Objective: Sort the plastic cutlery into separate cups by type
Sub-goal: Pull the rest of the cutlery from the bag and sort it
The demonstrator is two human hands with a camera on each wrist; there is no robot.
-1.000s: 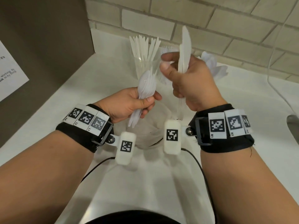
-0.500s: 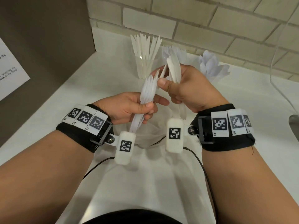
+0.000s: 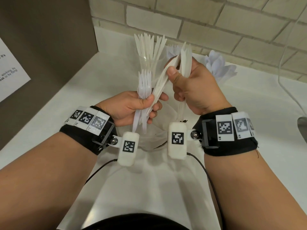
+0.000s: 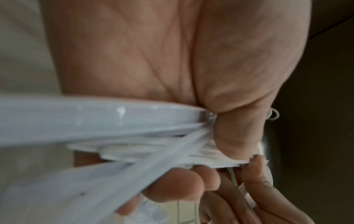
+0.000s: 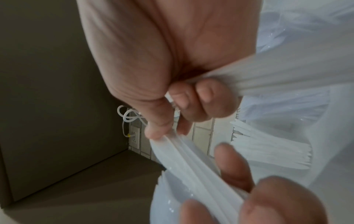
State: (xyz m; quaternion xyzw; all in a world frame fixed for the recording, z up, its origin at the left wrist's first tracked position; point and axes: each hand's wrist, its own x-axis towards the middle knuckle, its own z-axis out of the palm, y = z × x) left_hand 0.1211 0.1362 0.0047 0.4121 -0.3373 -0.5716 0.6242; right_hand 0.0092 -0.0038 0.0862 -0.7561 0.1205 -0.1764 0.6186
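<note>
My left hand (image 3: pixel 152 105) grips a mixed bundle of white plastic cutlery (image 3: pixel 144 85) by the handles, fork tines pointing up. My right hand (image 3: pixel 171 67) holds a few knives (image 3: pixel 185 58) upright in its palm, while its thumb and forefinger pinch several flat pieces (image 3: pixel 162 82) that slant out of the left bundle. At the back stand three clear cups: one of knives (image 3: pixel 149 48), one of forks (image 3: pixel 173 49) and one of spoons (image 3: pixel 217 65). The left wrist view shows handles (image 4: pixel 114 121) crossing the palm. Knives (image 5: pixel 287 75) under curled fingers fill the right wrist view.
A clear plastic container (image 3: pixel 157 135) sits on the white counter (image 3: pixel 149 188) beneath my hands. A brown panel (image 3: pixel 49 39) with a paper sheet (image 3: pixel 10 77) rises on the left, and a brick wall at the back. A white cable (image 3: pixel 285 80) and a metal edge (image 3: pixel 303 127) lie to the right.
My right hand came down from holding its knives high, reached the left bundle and now pinches several pieces, drawing them up and to the right. The left hand stayed put.
</note>
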